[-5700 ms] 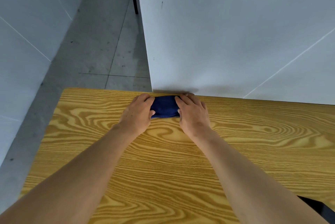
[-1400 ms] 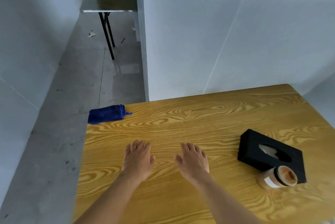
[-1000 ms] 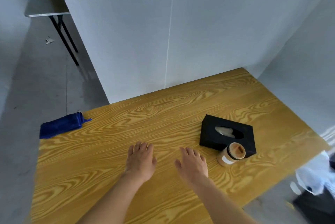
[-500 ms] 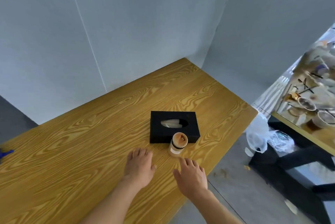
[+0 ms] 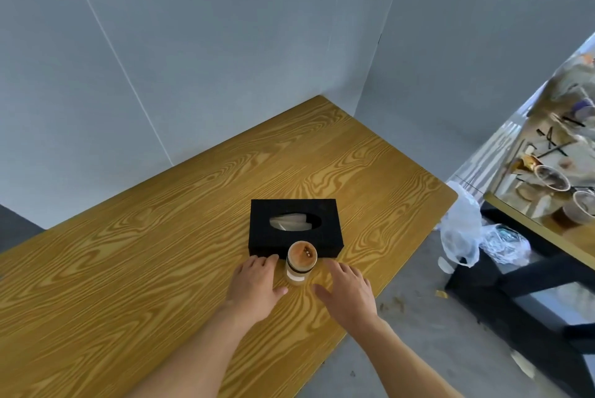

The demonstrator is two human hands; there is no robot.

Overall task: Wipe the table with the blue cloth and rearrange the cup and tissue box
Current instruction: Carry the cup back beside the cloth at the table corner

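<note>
Both hands now closer to cup than half a second ago; blue cloth gone from view. Left hand (image 5: 256,285) and right hand (image 5: 346,293) flat, fingers spread, gripping nothing. Cup (image 5: 301,264) stands upright between them on table (image 5: 128,268), nearer left fingertips, just ahead of both. Tissue box (image 5: 294,227) right behind cup, touching or nearly so, long axis crosswise. Likely next: close in on cup from both sides.

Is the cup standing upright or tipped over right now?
Upright. The cup stands on its base on the table, its round top facing up, right in front of the tissue box.
</note>
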